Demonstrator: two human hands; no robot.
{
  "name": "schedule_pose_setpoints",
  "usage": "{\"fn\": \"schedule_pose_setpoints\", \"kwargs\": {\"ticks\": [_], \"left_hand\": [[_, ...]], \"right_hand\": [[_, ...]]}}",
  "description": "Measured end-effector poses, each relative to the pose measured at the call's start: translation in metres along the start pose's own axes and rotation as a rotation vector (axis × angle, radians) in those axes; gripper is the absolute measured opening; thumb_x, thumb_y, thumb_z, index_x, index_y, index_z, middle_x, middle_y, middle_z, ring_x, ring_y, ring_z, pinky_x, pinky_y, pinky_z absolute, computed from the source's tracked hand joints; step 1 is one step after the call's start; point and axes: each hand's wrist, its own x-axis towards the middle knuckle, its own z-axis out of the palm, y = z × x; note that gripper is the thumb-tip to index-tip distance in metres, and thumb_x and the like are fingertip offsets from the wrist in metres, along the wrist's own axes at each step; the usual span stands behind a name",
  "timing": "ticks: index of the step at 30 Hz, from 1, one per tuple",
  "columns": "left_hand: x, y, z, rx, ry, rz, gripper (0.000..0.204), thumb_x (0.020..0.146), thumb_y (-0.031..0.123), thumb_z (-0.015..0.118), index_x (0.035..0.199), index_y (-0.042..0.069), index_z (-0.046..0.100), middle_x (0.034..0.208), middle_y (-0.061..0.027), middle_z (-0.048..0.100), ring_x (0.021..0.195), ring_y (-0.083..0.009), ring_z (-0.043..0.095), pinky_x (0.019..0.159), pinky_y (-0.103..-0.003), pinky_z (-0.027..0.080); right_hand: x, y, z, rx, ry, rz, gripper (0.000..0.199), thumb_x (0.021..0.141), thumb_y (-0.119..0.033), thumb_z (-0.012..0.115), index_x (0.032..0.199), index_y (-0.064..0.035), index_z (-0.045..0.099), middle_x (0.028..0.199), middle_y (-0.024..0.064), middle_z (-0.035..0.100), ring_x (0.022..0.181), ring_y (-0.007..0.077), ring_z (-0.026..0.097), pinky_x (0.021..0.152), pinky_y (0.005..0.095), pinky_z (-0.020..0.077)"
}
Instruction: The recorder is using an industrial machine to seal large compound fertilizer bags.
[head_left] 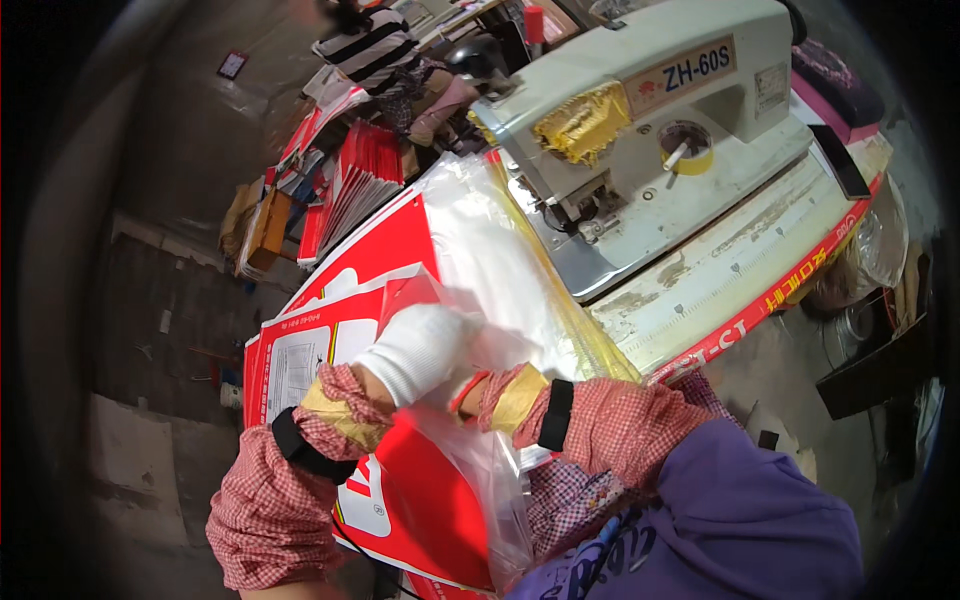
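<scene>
My left hand point(425, 345), in a white knitted glove, reaches over a red and white printed bag point(460, 505) with a clear plastic liner point(485, 465). Its fingers blend into the pale plastic, so their closing is unclear. My right wrist point(468, 392), with a red band, crosses in from the right beside the left wrist; the right hand is mostly hidden behind the left wrist and the film. Just beyond both hands lies a stack of whitish plastic liners point(500, 250) with yellowish edges. More red and white bags point(385, 235) lie under and left of the hands.
A pale industrial sewing machine point(650, 130) stands on the table point(665, 320) at the far right, with a dark phone point(840, 162) on its right. Bundled red bags point(355, 185) are piled at the back left. Another person point(375, 50) in a striped top sits behind.
</scene>
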Motion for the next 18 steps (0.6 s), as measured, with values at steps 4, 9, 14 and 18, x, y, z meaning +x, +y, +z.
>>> {"fn": "schedule_pose_setpoints", "kwargs": {"ticks": [4,9,14,18], "left_hand": [[0.004,-0.033,0.018,0.533,0.421,-0.527,0.019,0.075,0.016,0.056,0.093,0.007,0.056,0.072,-0.0081,0.059,0.061,-0.0223,0.062,0.056,-0.035,0.050],[0.034,-0.055,0.023,0.726,0.494,-0.542,0.017,0.077,0.016,0.054,0.093,0.010,0.054,0.078,-0.0062,0.057,0.061,-0.0207,0.062,0.044,-0.029,0.048],[0.036,-0.065,-0.048,0.693,0.496,-0.638,0.006,0.077,0.015,0.050,0.077,0.010,0.055,0.065,-0.0059,0.061,0.060,-0.0221,0.064,0.048,-0.033,0.051],[0.015,-0.098,-0.136,0.810,0.657,-0.620,0.012,0.081,0.012,0.045,0.079,0.007,0.056,0.072,-0.0130,0.062,0.071,-0.0307,0.063,0.060,-0.040,0.050]], "right_hand": [[-0.015,0.002,-0.002,0.026,-0.581,0.108,0.035,0.077,-0.020,0.051,0.110,-0.0098,0.057,0.118,0.0183,0.051,0.093,0.0309,0.059,0.071,0.0376,0.0502],[-0.011,0.013,0.010,-0.229,-0.825,0.015,0.023,0.072,-0.020,0.055,0.090,-0.0068,0.063,0.081,0.0141,0.063,0.070,0.0327,0.062,0.060,0.0408,0.0496],[-0.107,-0.007,0.056,-0.013,-0.690,-0.033,0.016,0.076,-0.022,0.053,0.082,-0.0112,0.063,0.080,0.0087,0.062,0.071,0.0254,0.061,0.061,0.0381,0.0479],[-0.187,-0.039,0.042,-0.042,-0.656,-0.293,0.011,0.066,-0.021,0.056,0.058,-0.0148,0.059,0.054,0.0056,0.056,0.053,0.0220,0.058,0.043,0.0393,0.0417]]}}
